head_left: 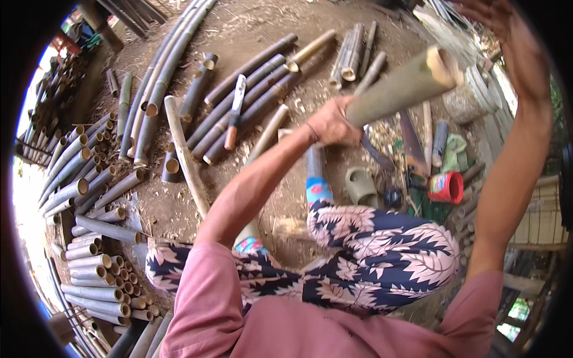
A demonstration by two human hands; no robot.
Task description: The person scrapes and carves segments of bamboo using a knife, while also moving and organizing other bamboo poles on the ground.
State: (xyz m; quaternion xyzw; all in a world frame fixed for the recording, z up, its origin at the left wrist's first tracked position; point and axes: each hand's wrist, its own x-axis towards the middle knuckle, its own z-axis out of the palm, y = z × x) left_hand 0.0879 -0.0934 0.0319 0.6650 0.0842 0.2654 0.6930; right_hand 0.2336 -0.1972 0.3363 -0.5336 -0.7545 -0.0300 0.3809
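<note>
You are closing the grip of your left hand [333, 122] around one thick, green-grey bamboo section [399, 94], which is sitting above the ground and slanting out toward two o'clock. You are holding your one right hand [498, 21] farther out at two o'clock, and I cannot tell whether its grip is open or closed.

Around you, one handsaw [416, 146] is lying between two and three o'clock. One red plastic tub [439, 188] and one green clog [361, 186] are resting at three o'clock, the clog nearer the middle. One knife [236, 107] is lying at eleven o'clock across dark bamboo. At least three long bamboo poles [167, 77] are stretching out between ten and eleven, and a pile of short bamboo sections [98, 292], too many for counting, is filling eight o'clock. Two blue patterned socks [319, 190] are showing on your feet.

Your palm is hiding the section's near end, while blur is softening the far one. The upper edge is cutting off your right fingertips. A dark curved tool [377, 154] is lying just below your left hand; its kind, and whether you are touching it, are staying unclear. The round rim is cropping the pile.
</note>
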